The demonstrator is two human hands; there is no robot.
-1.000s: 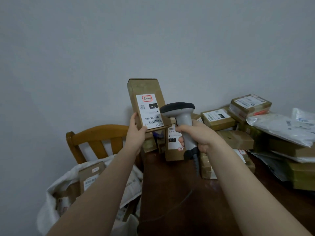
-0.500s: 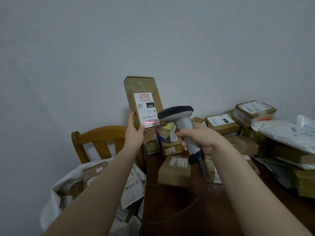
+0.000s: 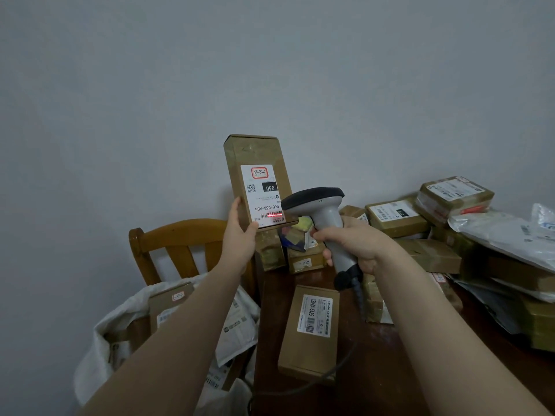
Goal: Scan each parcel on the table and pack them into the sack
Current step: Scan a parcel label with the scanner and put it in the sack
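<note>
My left hand (image 3: 240, 237) grips the lower end of a tall brown parcel (image 3: 258, 154), held upright with its white label facing me. A red scan line lies across the barcode at the label's bottom. My right hand (image 3: 357, 243) grips the handle of a grey barcode scanner (image 3: 326, 211), whose black head points at that barcode from close by. A white sack (image 3: 120, 328) stands open at the lower left with several parcels inside. Another brown parcel (image 3: 309, 334) lies flat on the dark table (image 3: 390, 370) below the scanner.
Stacked brown boxes (image 3: 396, 217) and white plastic mailers (image 3: 507, 235) crowd the table's far and right side. A wooden chair (image 3: 177, 238) stands behind the sack, against the grey wall. The scanner's black cable (image 3: 315, 382) trails over the table's front.
A parcel that stood on the table behind the scanner now lies flat below it. The red scan line appeared on the held parcel's barcode. Both hands stayed nearly in place.
</note>
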